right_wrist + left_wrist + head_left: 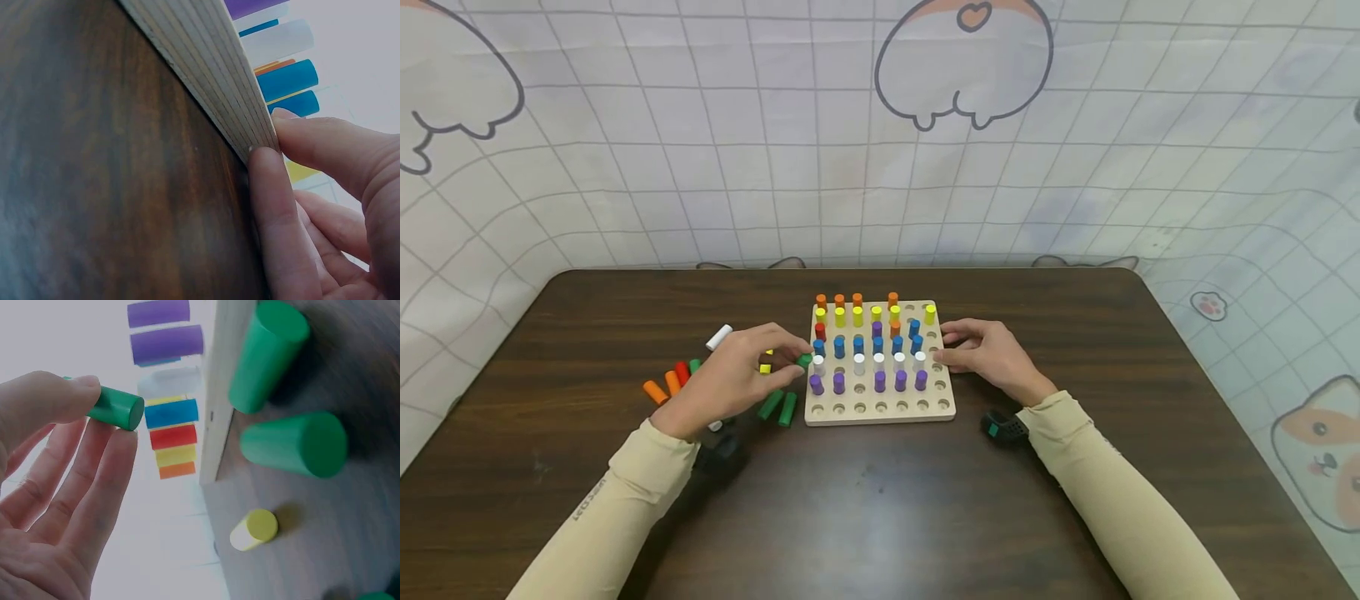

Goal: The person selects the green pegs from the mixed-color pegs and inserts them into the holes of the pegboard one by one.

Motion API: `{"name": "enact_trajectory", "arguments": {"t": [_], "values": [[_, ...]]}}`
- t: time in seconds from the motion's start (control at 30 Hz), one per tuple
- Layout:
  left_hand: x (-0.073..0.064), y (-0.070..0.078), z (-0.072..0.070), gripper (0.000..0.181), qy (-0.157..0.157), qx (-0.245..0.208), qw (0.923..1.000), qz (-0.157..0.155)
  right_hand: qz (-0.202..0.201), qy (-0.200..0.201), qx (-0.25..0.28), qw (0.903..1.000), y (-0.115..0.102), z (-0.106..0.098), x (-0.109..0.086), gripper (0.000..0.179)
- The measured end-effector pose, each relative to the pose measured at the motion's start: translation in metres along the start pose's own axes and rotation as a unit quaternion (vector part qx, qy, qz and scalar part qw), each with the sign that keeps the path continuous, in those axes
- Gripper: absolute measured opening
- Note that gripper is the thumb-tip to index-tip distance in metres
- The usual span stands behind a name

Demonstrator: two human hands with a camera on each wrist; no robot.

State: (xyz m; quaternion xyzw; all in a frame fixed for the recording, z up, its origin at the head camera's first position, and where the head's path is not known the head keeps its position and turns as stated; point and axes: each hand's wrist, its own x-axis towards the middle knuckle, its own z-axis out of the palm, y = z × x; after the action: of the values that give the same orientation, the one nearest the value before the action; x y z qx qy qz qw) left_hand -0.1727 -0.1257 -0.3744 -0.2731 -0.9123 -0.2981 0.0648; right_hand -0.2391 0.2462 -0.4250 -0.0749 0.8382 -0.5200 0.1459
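Pinched between thumb and fingertips, one green peg (119, 407) is in the left hand (741, 375), up at the left side of the pegboard (870, 398), right by the leftmost white peg (818, 365). Right hand (992, 358) has the board's opposite edge, thumb on top and a finger against the side. Couldn't tell you if the green one is over a hole. What I'd worry about: that white peg and the purple peg (816, 384) next to it are super close, so a sloppy fingertip could knock either. Grip's near the tip too, so a bump might twist the peg crooked. Also, two loose green pegs (787, 409) lie just beside the board on the table (880, 508); brush those and they'd probably roll.
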Motion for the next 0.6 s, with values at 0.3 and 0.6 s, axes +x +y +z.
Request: {"name": "enact_trajectory", "arguments": {"t": [0.3, 0.6], "values": [[0.011, 0.019, 0.0, 0.028, -0.016, -0.039, 0.999, -0.015, 0.007, -0.002, 0.017, 0.9998, -0.004, -0.001, 0.0, 0.061], [0.025, 0.036, 0.008, 0.026, -0.029, -0.073, 0.9967, -0.018, 0.009, -0.002, 0.031, 0.9995, -0.004, -0.002, -0.001, 0.061]]}}
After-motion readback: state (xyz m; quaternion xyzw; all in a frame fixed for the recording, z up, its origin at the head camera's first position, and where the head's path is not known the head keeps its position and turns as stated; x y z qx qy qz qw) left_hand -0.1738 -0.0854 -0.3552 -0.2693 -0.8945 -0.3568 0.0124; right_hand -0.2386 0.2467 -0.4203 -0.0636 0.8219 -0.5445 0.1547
